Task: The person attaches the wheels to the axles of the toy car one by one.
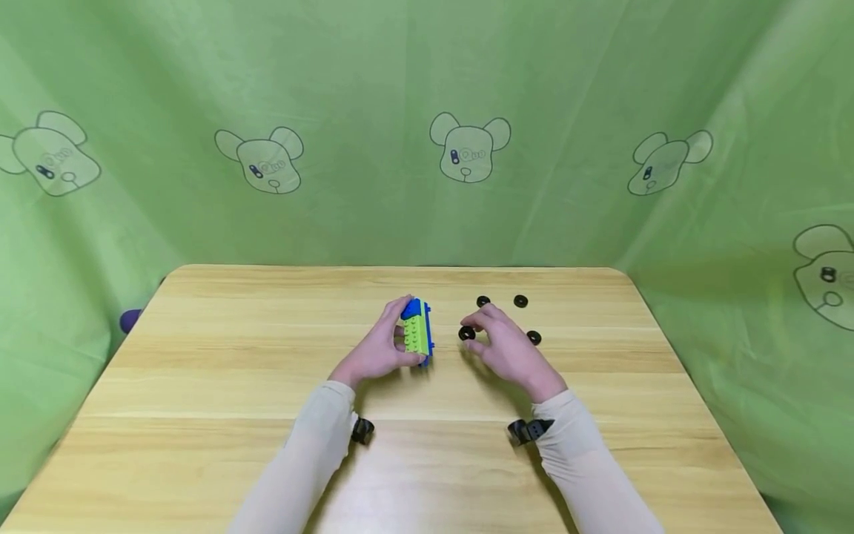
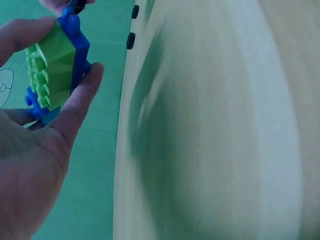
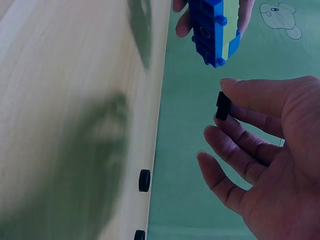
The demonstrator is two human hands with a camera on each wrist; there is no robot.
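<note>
My left hand (image 1: 379,348) grips a toy-brick car body (image 1: 416,332) above the table, its lime-green studded blocks set on a blue base with small axle pegs. In the right wrist view the underside of the blue base (image 3: 206,30) faces the camera. A small black wheel (image 3: 223,105) is pinched between the thumb and fingers of my right hand (image 1: 510,352), held a short way to the right of the car body and apart from it.
On the table (image 1: 200,348) beyond and beside my right hand lie three more black wheels, one being the far right wheel (image 1: 521,301). A green curtain (image 1: 373,215) with bear-head prints surrounds the table. Something purple (image 1: 130,320) shows past the left edge.
</note>
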